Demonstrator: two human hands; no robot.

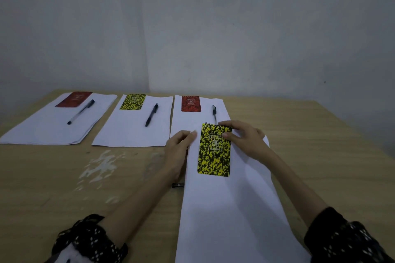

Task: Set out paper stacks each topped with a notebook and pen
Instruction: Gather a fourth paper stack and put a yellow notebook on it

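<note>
Three paper stacks lie in a row at the back. The left stack (42, 130) carries a red notebook (73, 99) and a pen (81, 111). The middle stack (128, 134) carries a yellow notebook (132, 102) and a pen (152, 114). The right stack (186, 119) carries a red notebook (190, 103) and a pen (214, 112). A near paper stack (228, 209) bears a yellow-black spiral notebook (214, 153). My right hand (245, 139) pinches that notebook's top right corner. My left hand (178, 149) curls its fingers on the near stack's left edge.
The wooden table (106, 177) has a pale scuffed patch left of centre. A short black pen end (177, 185) pokes out beside the near stack's left edge, below my left wrist. A grey wall corner stands right behind the table.
</note>
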